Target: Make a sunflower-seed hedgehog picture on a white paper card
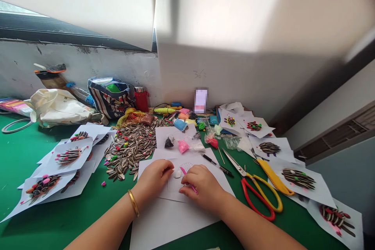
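Observation:
My right hand grips a slim pink modelling tool over a sheet of white paper. Beside its tip, a small flattened white piece lies on the sheet, next to a dotted round drawing partly covered by my fingers. My left hand rests at the sheet's left side, its fingers curled together; whatever they hold, if anything, is hidden. Just beyond the hands sit a pink clay lump and a black clay lump. A black pen lies right of my right hand.
Striped sunflower seeds are heaped at left. Seed-decorated paper sheets lie far left, with more cards at right. Scissors and a yellow cutter lie right of the paper. Bags, a red bottle and a phone line the wall.

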Demonstrator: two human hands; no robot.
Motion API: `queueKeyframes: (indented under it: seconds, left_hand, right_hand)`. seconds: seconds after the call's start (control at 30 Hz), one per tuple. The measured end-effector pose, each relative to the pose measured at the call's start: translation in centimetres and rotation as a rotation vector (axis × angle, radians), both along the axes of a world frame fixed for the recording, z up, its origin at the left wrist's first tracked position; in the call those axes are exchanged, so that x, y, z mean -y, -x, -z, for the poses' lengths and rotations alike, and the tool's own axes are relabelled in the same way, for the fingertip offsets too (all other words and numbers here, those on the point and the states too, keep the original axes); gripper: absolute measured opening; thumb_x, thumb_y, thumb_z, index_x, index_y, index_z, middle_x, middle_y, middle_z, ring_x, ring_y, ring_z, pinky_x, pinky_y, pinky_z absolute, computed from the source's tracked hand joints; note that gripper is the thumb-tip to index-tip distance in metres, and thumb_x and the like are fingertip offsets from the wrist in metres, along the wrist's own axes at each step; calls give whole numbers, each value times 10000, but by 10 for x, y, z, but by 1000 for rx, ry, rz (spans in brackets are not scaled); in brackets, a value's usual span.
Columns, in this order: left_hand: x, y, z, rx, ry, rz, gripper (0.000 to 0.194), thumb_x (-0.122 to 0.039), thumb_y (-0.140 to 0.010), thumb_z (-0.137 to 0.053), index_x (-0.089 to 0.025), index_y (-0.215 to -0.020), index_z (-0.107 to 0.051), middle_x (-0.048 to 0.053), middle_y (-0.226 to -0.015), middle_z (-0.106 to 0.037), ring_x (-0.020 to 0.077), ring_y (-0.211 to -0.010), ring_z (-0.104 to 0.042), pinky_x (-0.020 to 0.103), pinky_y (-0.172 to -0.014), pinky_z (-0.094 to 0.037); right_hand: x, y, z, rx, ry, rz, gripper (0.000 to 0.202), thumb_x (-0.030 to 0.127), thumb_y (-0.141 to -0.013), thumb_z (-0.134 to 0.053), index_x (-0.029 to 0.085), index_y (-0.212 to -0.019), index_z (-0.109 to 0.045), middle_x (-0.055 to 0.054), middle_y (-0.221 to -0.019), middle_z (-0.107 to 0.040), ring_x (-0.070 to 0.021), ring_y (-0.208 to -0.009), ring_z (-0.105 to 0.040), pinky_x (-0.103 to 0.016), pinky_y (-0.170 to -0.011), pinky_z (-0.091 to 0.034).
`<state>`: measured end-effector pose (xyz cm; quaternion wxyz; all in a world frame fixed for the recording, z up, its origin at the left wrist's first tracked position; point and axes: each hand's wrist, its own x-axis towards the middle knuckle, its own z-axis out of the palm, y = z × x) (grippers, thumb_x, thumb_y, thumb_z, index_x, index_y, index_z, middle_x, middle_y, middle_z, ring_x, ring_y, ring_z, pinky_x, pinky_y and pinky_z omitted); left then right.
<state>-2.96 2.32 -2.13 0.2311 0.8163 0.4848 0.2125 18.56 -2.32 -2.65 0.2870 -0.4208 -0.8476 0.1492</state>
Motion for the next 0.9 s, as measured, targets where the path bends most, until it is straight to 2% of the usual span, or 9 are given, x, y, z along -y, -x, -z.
queueKeyframes:
  seconds: [0.1, 0.23, 0.33, 0.43, 0.6, 0.73, 0.9]
  left_hand:
    - [-1, 1, 2, 11, -13, 12, 150, -185, -850, -551, -210, -903, -689, 49, -903, -716, 216, -861, -635, 316, -763, -463]
    - [-2, 3, 5, 29, -41, 26, 167, -202, -869, -541, -220, -924, -698, 46, -931, -726, 214, -886, -644, 325, -804, -479]
    - [-5, 4, 8, 54, -69, 34, 179, -192, -872, -533, -224, -932, -699, 44, -945, -729, 211, -904, -648, 330, -829, -486]
    - [-6, 4, 7, 68, -69, 3, 182, -186, -863, -529, -223, -934, -693, 39, -941, -729, 204, -884, -653, 321, -808, -494]
    - [-7, 3, 0, 72, -38, -67, 132, -288, -853, -576, -213, -873, -682, 28, -845, -713, 195, -787, -642, 306, -730, -494]
    - [-6, 3, -3, 112, -35, -50, 160, -272, -858, -557, -216, -917, -694, 34, -903, -717, 196, -837, -651, 310, -763, -500]
    - [-5, 4, -5, 82, 19, -97, 132, -287, -844, -594, -208, -890, -688, 24, -846, -707, 194, -774, -638, 306, -718, -488]
  right_hand:
    - [-1, -2, -1, -8, -19, 4, 52, 267, -865, -667, 224, -836, -667, -8, -771, -678, -177, -795, -596, -326, -766, -397]
    - [-6, -9, -4, 12, -62, 48, 124, 181, -908, -552, 216, -867, -663, -28, -809, -686, -182, -826, -604, -328, -782, -410]
    - [-10, -15, -3, 58, -110, 100, 164, 128, -885, -546, 218, -970, -654, -50, -933, -706, -204, -925, -615, -366, -867, -413]
    - [-11, -16, 1, 134, -87, 132, 219, 87, -855, -557, 223, -1005, -640, -57, -1008, -707, -218, -990, -619, -392, -915, -413]
    - [-9, -12, 4, 231, 3, 157, 251, 104, -818, -617, 221, -1040, -633, -68, -1081, -693, -251, -1069, -604, -417, -930, -431]
    - [-9, -9, 8, 244, 2, 166, 324, 111, -818, -624, 216, -1124, -611, -86, -1143, -678, -272, -1115, -582, -430, -913, -453]
    - [-9, -9, 11, 246, -3, 165, 345, 112, -827, -612, 212, -1158, -600, -95, -1167, -668, -279, -1140, -566, -434, -909, -460]
